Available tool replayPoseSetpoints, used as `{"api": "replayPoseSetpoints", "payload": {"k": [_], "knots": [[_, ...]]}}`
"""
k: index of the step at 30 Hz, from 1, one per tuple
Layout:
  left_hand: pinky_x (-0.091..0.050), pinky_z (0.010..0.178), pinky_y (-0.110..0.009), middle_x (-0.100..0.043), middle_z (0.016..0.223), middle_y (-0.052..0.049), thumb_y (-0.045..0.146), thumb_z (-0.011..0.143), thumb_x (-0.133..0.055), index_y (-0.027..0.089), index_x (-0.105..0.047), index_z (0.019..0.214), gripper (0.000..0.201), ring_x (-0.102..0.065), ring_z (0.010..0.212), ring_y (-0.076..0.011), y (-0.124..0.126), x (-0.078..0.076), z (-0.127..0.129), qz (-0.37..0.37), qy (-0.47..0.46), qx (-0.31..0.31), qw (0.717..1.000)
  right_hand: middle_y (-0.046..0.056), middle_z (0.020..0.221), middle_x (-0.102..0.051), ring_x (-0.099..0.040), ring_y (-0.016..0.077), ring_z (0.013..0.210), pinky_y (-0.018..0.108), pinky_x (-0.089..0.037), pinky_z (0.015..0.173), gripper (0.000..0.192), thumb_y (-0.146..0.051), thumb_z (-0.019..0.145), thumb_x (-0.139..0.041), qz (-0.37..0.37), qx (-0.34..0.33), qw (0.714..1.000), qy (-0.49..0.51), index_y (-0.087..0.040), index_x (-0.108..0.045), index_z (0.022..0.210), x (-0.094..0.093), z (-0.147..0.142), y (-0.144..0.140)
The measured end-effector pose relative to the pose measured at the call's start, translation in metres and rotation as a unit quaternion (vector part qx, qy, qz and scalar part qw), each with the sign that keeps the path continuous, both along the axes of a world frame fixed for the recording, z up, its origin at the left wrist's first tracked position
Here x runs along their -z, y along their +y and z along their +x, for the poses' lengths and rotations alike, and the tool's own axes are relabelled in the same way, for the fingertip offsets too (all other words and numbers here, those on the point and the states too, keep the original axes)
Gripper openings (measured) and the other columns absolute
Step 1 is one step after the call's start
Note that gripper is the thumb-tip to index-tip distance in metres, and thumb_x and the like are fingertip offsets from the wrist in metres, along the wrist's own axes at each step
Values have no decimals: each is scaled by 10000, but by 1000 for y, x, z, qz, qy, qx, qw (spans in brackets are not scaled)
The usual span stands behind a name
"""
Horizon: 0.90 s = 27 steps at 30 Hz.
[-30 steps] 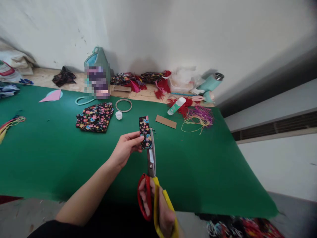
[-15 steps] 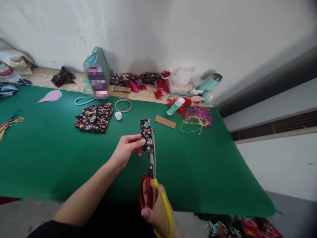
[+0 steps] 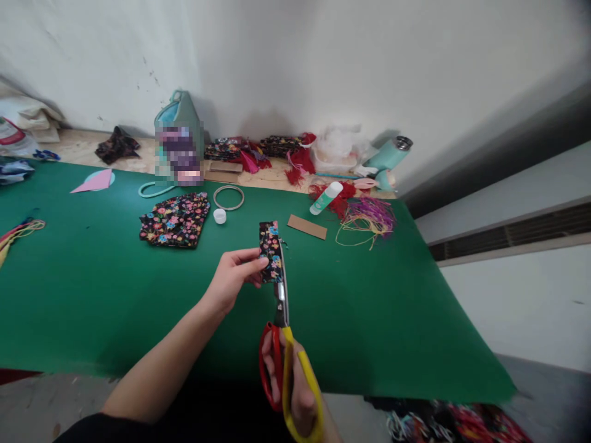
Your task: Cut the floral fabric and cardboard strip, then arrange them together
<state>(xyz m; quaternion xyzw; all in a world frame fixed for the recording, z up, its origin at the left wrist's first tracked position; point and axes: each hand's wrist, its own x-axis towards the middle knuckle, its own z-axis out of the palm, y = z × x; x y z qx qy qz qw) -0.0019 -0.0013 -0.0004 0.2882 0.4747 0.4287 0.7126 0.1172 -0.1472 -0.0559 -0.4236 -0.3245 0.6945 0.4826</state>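
Note:
My left hand [image 3: 233, 280] pinches a small strip of black floral fabric [image 3: 270, 251] and holds it upright above the green table cover [image 3: 101, 289]. My right hand [image 3: 295, 394] grips scissors [image 3: 282, 344] with one red and one yellow handle. Their blades run up along the strip's right edge, touching it. The handles are a little apart.
A larger piece of floral fabric [image 3: 175, 219], a metal ring [image 3: 228, 197], a white cap [image 3: 220, 215], a cardboard strip [image 3: 307, 226], a glue stick [image 3: 327, 197] and coloured threads [image 3: 367, 218] lie beyond. A teal bag [image 3: 179, 138] and a teal flask [image 3: 390, 155] stand by the wall.
The scissor handles closed half a second ago and have spread slightly again. The fabric strip has stayed in nearly the same place in my left hand.

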Motion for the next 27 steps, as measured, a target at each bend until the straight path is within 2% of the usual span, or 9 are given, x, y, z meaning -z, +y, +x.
{"api": "replayPoseSetpoints", "payload": {"k": [3, 8, 10, 13, 16, 19, 23, 27], "knots": [[-407, 420, -197, -628, 576, -16, 303, 511, -841, 102, -735, 751, 331, -504, 444, -74, 1, -2, -1, 1, 11, -9, 1000, -65, 655, -476, -274, 1, 353, 145, -257, 297, 904, -938, 427, -526, 11, 10, 999, 31, -202, -535, 954, 10, -2, -4], [-421, 426, -200, -641, 599, -29, 305, 517, -836, 98, -742, 758, 332, -507, 457, -77, 0, -2, 0, 11, 16, 0, 1000, -60, 676, -502, -332, 7, 347, 158, -322, 308, 979, -943, 325, -546, 1, -19, 999, 49, -207, -527, 970, 18, -1, -2], [-426, 431, -202, -642, 603, -31, 313, 535, -828, 102, -745, 752, 313, -509, 466, -79, -1, -1, 0, 22, 17, 12, 1000, -70, 645, -472, -320, 11, 346, 159, -293, 302, 968, -958, 345, -511, 0, 5, 1000, 28, -202, -527, 949, 15, -2, -2], [-426, 434, -204, -631, 590, -28, 322, 561, -817, 107, -745, 740, 289, -506, 469, -81, -3, 1, 1, 36, 25, 24, 999, -93, 563, -394, -267, 21, 355, 153, -235, 307, 862, -944, 484, -478, 4, 52, 998, -37, -199, -529, 915, 5, -2, -2], [-424, 434, -207, -621, 577, -26, 326, 570, -812, 108, -741, 720, 274, -502, 467, -83, -4, 0, 1, 39, 34, 33, 998, -103, 508, -345, -269, 42, 373, 162, -242, 324, 768, -906, 576, -481, -8, 38, 995, -96, -204, -524, 884, -5, 0, -2], [-421, 429, -213, -614, 564, -24, 331, 564, -815, 104, -731, 693, 274, -494, 450, -82, -4, -1, 1, 38, 40, 40, 998, -102, 512, -329, -275, 54, 388, 178, -254, 330, 750, -903, 557, -503, -22, 21, 993, -118, -213, -503, 850, -8, 3, -2], [-418, 427, -216, -608, 552, -18, 331, 569, -815, 103, -722, 690, 274, -494, 439, -83, -4, -2, 1, 37, 44, 43, 997, -89, 541, -310, -250, 59, 431, 186, -225, 333, 751, -910, 482, -544, -24, 41, 992, -118, -216, -482, 760, -8, 3, 3], [-421, 442, -220, -616, 563, -23, 332, 571, -812, 100, -724, 707, 283, -508, 454, -91, -4, -2, 1, 34, 45, 45, 997, -72, 552, -325, -267, 73, 459, 193, -247, 352, 699, -882, 514, -573, -13, 41, 992, -114, -217, -480, 712, -10, 3, 8]]}}
